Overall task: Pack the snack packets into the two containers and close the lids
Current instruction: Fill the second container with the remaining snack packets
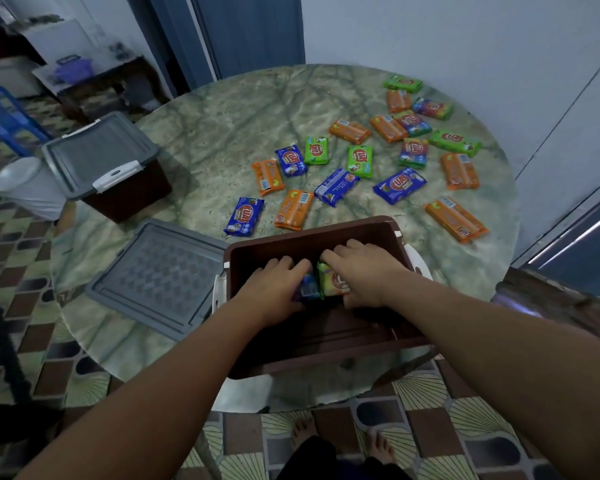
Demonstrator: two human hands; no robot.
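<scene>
Two hands inside the open brown box [312, 237] at the surface's [222, 109] near edge, left hand [278, 285] fingers curled on a blue packet [308, 287], right hand [357, 271] gripping a green packet [329, 282], loose packets [399, 185] scattered beyond, grey lid [160, 275] lying left, second box [108, 164] closed.

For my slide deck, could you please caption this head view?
Both hands set snack packets into the open brown plastic container.
</scene>
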